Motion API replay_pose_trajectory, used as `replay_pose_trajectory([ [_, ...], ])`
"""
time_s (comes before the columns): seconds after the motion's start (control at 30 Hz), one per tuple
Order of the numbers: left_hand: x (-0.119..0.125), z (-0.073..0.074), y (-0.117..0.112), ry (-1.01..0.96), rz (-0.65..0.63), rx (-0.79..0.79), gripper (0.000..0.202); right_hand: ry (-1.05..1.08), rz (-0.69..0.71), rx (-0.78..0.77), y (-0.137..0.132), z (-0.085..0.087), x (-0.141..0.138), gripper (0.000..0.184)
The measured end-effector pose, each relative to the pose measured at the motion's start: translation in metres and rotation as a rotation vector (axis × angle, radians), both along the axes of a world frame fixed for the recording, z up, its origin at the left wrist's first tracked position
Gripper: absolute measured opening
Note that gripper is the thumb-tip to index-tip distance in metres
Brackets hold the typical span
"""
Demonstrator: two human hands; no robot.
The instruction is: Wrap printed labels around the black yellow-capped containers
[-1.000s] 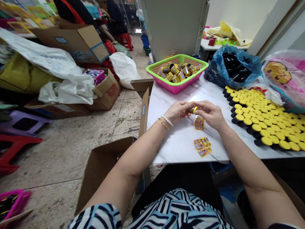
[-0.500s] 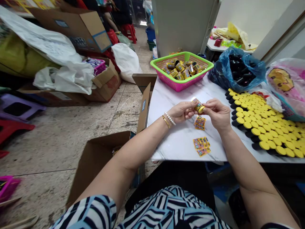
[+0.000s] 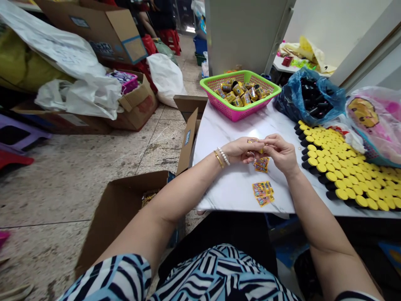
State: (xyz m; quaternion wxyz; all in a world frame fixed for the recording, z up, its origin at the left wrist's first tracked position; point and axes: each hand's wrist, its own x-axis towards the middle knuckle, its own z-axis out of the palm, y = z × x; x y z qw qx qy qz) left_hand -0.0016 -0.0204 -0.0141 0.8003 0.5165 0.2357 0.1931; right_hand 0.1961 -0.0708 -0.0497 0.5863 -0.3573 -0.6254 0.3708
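Both hands are drawn in close, the left hand [image 3: 239,150] and right hand [image 3: 280,152] meeting, with the fingers [image 3: 270,140] pinched nearly shut on a small yellow item [image 3: 260,145]. It's mostly hidden, so exactly what it is can't be told. Below the fingers, labels [image 3: 262,194] are lying on the marble table [image 3: 225,188], and a second stack [image 3: 261,164] sits just under the fingertips. Past the fingers, small yellow jars [image 3: 238,94] are piled in a green-and-pink basket [image 3: 216,100], while yellow-capped tubes [image 3: 344,167] are lined up off to the right.
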Motion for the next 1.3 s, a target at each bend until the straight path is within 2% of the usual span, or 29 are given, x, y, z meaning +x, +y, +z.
replay_pose_trajectory([
  [0.13,-0.003,0.0,0.006,0.016,0.115,-0.031,0.048,0.047,0.035,-0.091,0.002,-0.002,0.003,0.039],
  [0.23,-0.002,0.002,0.006,0.031,0.234,-0.025,0.045,-0.012,-0.063,-0.07,0.003,-0.002,0.0,0.056],
  [0.33,-0.001,0.004,0.004,0.049,0.264,0.016,0.045,-0.05,-0.176,-0.031,0.002,-0.003,-0.006,0.043],
  [0.43,-0.002,0.003,0.004,0.052,0.26,0.057,0.044,-0.13,-0.223,0.067,-0.001,-0.005,-0.01,0.032],
  [0.57,-0.004,0.001,0.006,-0.013,0.253,0.094,0.047,-0.184,-0.269,0.157,-0.005,-0.006,-0.014,0.028],
  [0.7,-0.007,0.006,0.008,-0.032,0.243,0.026,0.057,-0.174,-0.302,0.203,-0.005,-0.004,-0.016,0.029],
  [0.83,-0.007,0.009,0.008,0.026,0.253,-0.027,0.047,-0.173,-0.156,0.162,-0.003,-0.002,-0.014,0.043],
  [0.9,-0.005,0.008,0.007,0.043,0.255,-0.052,0.042,-0.133,-0.086,0.142,-0.002,-0.002,-0.012,0.039],
  [1.0,-0.004,0.008,0.006,0.028,0.274,-0.102,0.042,-0.068,-0.114,0.138,-0.003,-0.001,-0.011,0.016],
  [1.03,-0.004,0.008,0.006,0.015,0.267,-0.117,0.04,-0.053,-0.135,0.13,-0.004,-0.001,-0.012,0.013],
  [1.2,-0.005,0.007,0.007,-0.029,0.181,-0.134,0.031,0.062,-0.152,0.065,-0.008,0.002,-0.015,0.022],
  [1.3,-0.003,0.005,0.007,-0.038,0.214,-0.158,0.032,0.067,-0.089,0.043,-0.01,0.004,-0.017,0.024],
])
